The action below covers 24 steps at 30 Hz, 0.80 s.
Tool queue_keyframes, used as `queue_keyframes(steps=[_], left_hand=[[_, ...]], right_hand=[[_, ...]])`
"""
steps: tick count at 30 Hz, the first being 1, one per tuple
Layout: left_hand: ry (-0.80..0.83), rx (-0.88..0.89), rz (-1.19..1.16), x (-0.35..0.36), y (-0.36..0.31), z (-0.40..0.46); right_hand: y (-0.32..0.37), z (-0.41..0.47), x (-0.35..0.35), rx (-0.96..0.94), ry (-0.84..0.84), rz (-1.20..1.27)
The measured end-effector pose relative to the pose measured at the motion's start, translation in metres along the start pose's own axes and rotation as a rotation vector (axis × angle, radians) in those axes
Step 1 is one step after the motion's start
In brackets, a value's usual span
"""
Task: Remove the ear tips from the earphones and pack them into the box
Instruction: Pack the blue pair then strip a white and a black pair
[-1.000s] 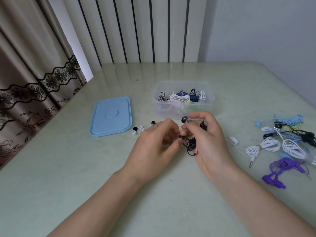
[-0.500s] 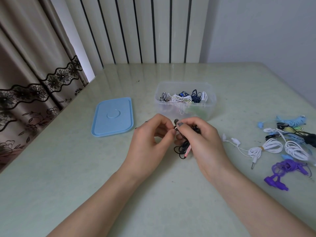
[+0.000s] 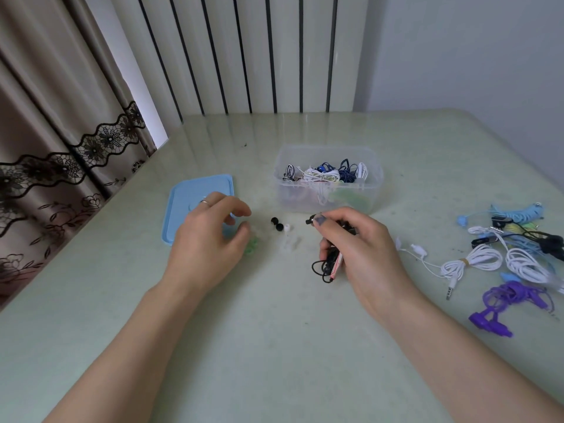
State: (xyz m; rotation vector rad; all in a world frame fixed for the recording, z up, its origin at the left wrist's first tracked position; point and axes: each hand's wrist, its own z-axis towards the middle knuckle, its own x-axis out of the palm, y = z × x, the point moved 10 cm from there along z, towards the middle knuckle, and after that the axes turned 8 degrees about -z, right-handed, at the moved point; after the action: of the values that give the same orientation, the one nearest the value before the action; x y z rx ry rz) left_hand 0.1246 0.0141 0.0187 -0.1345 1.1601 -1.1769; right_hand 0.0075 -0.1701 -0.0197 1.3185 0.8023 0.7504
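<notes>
well, her right hand (image 3: 360, 248) gripped the black earphones (image 3: 328, 265); the left hand (image 3: 207, 239), fingers loosely spread, hovered near loose ear tips (image 3: 277, 224) at nine o'clock of them.

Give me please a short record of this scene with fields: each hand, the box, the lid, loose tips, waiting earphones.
left hand: fingers loosely curled, over the lid's edge; whether it holds anything is hidden
right hand: grips black earphones
box: clear, open, coiled earphones inside
lid: blue, flat, left of box
loose ear tips: between the hands
earphone pile: right of right hand
</notes>
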Motion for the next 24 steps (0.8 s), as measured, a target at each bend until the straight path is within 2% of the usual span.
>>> queue_keyframes(steps=[6, 11, 17, 24], left_hand=[[0.023, -0.086, 0.106, 0.002, 0.019, 0.002], [0.052, -0.066, 0.119, 0.005, 0.016, 0.002], [0.045, -0.071, 0.106, 0.004, 0.017, 0.002], [-0.045, -0.057, -0.136, -0.001, -0.004, -0.003]], right_hand=[[0.005, -0.002, -0.002, -0.008, -0.007, -0.065], [0.005, -0.002, -0.004, 0.0, -0.02, -0.081], [0.005, -0.003, -0.007, 0.005, -0.058, 0.026], [0.012, -0.004, -0.009, -0.014, -0.054, 0.094]])
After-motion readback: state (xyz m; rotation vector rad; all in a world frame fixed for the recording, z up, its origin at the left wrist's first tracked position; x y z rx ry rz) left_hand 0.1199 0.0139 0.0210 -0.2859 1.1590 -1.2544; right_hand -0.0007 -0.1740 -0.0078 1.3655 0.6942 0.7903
